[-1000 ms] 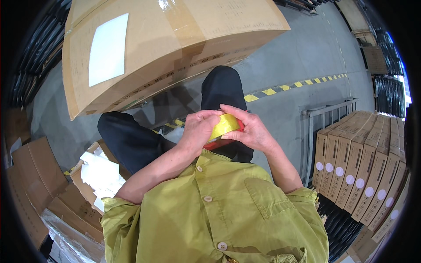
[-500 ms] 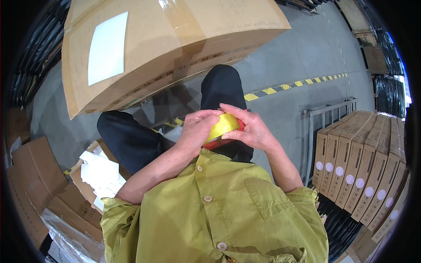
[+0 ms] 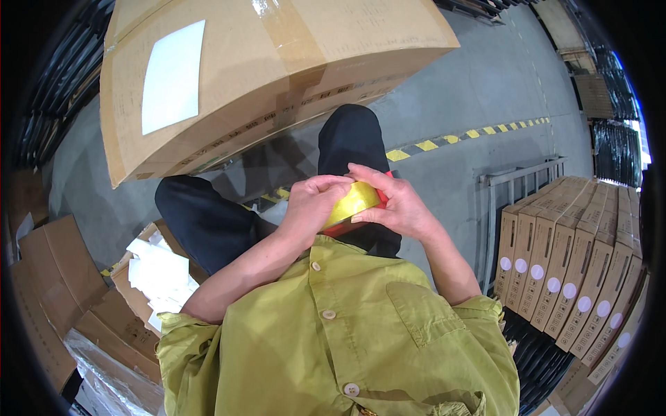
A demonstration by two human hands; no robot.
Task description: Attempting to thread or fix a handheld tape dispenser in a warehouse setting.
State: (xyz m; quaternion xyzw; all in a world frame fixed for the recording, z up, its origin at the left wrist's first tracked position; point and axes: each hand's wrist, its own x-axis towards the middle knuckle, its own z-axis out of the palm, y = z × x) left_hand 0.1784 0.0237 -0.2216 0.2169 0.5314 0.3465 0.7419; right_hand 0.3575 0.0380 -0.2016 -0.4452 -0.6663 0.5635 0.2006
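Observation:
Between my two hands, above my lap, is a roll of yellow packing tape point(image 3: 357, 200) with red parts showing behind and below it, probably a tape dispenser whose shape is mostly hidden. My left hand point(image 3: 316, 202) is closed at the roll's left side, fingertips pressed together on its upper edge. From the right, my right hand point(image 3: 402, 204) grips the roll, with fingers over the top and thumb on the near side. Just beyond my knees stands a large cardboard box point(image 3: 347, 41), sealed with tape and bearing a blank-looking white sheet point(image 3: 173, 80).
Several slim cartons point(image 3: 555, 256) with round pale labels stand in a row at the right, beside a grey metal frame point(image 3: 520, 177). An open box of white sheets point(image 3: 163, 274) sits at my left, near folded cardboard point(image 3: 55, 263). Yellow-black striped tape point(image 3: 451, 139) crosses the grey floor.
Both hands stay at the tape roll. My right thumb and fingers have shifted very slightly, and the view has moved a little. Nothing is let go.

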